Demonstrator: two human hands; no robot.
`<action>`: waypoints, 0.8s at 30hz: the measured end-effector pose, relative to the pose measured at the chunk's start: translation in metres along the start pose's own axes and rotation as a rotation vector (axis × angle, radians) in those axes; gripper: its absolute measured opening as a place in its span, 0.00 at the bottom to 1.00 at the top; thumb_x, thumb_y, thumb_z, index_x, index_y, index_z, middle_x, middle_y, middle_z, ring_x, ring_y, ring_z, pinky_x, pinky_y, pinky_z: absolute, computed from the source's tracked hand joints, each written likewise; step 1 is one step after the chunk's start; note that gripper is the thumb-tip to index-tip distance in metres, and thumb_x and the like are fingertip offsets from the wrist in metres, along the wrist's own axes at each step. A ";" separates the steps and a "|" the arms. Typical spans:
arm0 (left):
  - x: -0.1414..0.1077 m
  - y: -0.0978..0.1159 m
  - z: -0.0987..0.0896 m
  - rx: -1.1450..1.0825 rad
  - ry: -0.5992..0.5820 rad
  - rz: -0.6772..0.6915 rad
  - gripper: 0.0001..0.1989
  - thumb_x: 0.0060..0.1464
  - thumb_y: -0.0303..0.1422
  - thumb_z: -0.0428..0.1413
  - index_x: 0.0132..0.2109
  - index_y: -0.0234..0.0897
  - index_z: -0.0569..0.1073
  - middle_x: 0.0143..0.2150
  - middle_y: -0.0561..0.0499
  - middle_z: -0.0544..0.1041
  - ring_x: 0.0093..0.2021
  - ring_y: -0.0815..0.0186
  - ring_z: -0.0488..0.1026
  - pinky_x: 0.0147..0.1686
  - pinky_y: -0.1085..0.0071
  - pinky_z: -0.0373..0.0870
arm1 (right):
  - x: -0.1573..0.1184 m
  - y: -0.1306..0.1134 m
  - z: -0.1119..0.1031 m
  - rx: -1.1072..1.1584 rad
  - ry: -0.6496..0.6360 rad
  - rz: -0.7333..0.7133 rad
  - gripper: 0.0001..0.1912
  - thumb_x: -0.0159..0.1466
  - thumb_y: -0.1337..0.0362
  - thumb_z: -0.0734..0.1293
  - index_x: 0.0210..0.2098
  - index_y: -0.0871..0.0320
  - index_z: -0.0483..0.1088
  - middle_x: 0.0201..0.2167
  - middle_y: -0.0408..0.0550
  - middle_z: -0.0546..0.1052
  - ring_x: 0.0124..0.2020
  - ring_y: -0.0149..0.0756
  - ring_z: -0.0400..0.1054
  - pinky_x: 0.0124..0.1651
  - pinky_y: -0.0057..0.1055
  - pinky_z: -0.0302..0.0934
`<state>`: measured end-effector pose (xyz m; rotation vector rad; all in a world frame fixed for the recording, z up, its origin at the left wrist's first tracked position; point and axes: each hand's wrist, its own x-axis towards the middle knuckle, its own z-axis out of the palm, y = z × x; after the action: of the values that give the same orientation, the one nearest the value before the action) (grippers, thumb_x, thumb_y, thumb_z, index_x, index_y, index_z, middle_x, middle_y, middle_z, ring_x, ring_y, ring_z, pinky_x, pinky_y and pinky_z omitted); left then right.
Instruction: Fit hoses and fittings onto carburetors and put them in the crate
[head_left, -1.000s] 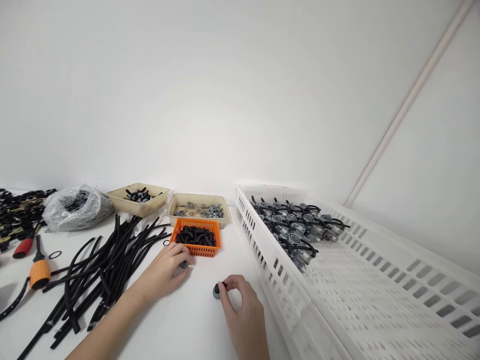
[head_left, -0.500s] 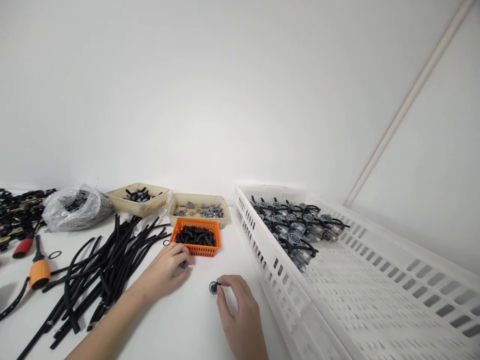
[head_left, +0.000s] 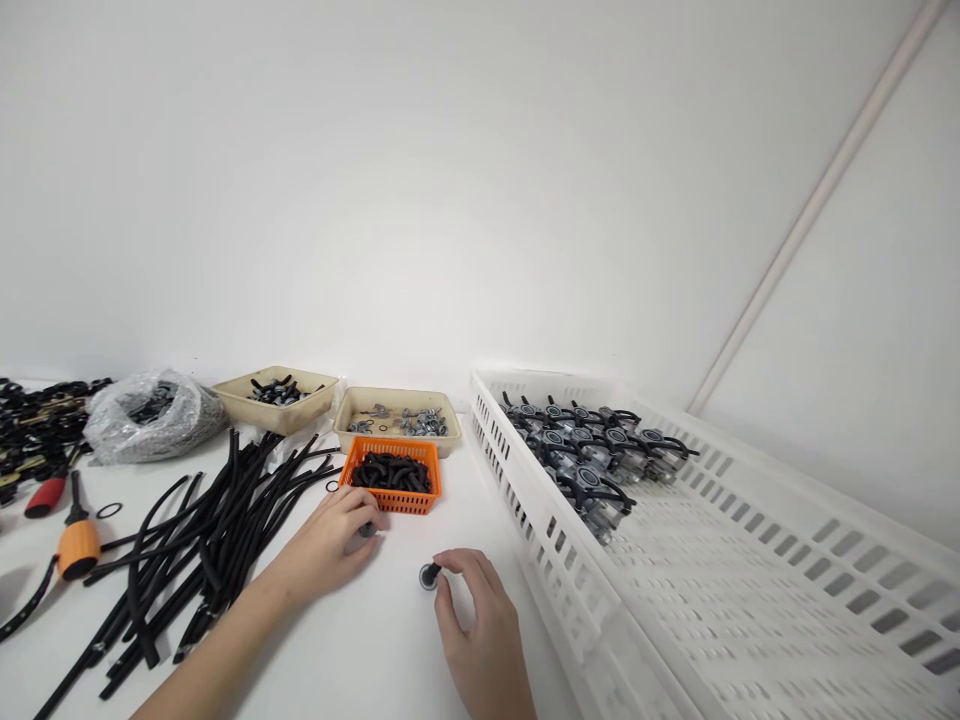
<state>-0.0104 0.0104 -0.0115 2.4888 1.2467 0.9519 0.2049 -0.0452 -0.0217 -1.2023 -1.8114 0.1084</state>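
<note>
My left hand [head_left: 330, 540] rests on the white table just in front of the orange basket [head_left: 431, 490]. Its fingers are closed around a small dark grey part [head_left: 367, 529], mostly hidden under them. To the right, my right hand [head_left: 484, 625] pinches a small round grey part with a black stub [head_left: 428, 577] between thumb and forefinger, low over the table or touching it; I cannot tell which. Short black tube pieces [head_left: 394, 470] fill the orange basket.
A white slotted crate [head_left: 600, 610] stands at right, with rows of grey parts with black tubes [head_left: 592, 445]. Long black tubes [head_left: 225, 540] lie at left, near an orange-handled tool [head_left: 79, 548]. Behind are two beige trays [head_left: 454, 432] and a clear plastic bag [head_left: 187, 425].
The round part in my right hand has turned slightly, so its black stub shows more. My left hand has stayed in place.
</note>
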 end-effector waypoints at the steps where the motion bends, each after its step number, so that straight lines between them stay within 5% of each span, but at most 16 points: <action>1: 0.000 0.000 0.000 0.001 0.000 0.000 0.09 0.55 0.24 0.52 0.40 0.41 0.72 0.44 0.49 0.73 0.45 0.59 0.69 0.45 0.61 0.66 | -0.001 0.000 0.001 -0.001 0.005 0.005 0.10 0.62 0.72 0.59 0.38 0.54 0.68 0.35 0.47 0.75 0.39 0.39 0.72 0.41 0.33 0.67; 11: 0.001 -0.001 0.001 0.003 0.001 0.006 0.10 0.55 0.23 0.52 0.40 0.42 0.72 0.44 0.50 0.73 0.45 0.59 0.69 0.46 0.61 0.66 | -0.001 0.007 0.004 -0.009 0.014 0.042 0.02 0.64 0.66 0.62 0.34 0.54 0.65 0.31 0.45 0.74 0.34 0.38 0.71 0.37 0.32 0.66; 24: 0.000 -0.001 0.000 0.002 -0.009 -0.004 0.09 0.54 0.23 0.52 0.40 0.41 0.72 0.44 0.49 0.73 0.45 0.59 0.69 0.46 0.60 0.66 | 0.000 0.005 0.002 -0.056 0.093 0.055 0.09 0.65 0.59 0.62 0.29 0.53 0.62 0.25 0.41 0.71 0.28 0.35 0.69 0.32 0.28 0.64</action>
<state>-0.0107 0.0108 -0.0120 2.4886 1.2492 0.9376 0.2068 -0.0418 -0.0250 -1.2764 -1.7116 0.0326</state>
